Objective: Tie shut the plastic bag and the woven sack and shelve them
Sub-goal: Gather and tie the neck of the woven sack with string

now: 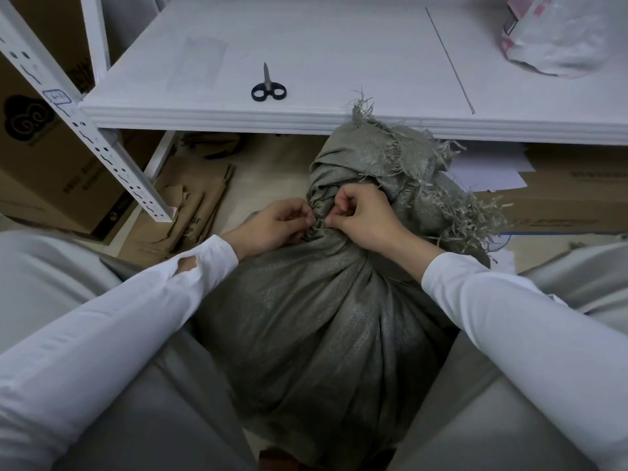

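Woven sack [323, 334], grey-green, lower centre of frame, standing between the person's legs; long axis runs from bottom centre up toward frame middle, mouth end pointing away at the shelf edge. Neck gathered tight at mid-frame, the frayed mouth above it flops to the right, loose fibres sticking out

Left hand [272, 222] comes in from lower left, palm side turned up, fingers curled, thumb and fingertips pinching the gathered neck. Right hand [363, 215] comes in from lower right, back of hand up, fingers curled in, also pinching the neck; the two hands almost touch there. Can't tell if a separate cord sits in the pinch. White sleeves on both arms, left one with a hole near the wrist

Floor beyond: flattened cardboard [190, 205] left of the sack, big cardboard box [40, 158] at far left behind a white perforated post [85, 130], another box [577, 192] and white papers [489, 171] at right under the shelf

White shelf board [339, 45] across the top, its front edge touching the sack's frayed tip. Scissors [268, 85] lie on it, blades pointing away. Plastic bag [550, 35] on the shelf, upper right corner, cut by the frame; tied or not, can't tell
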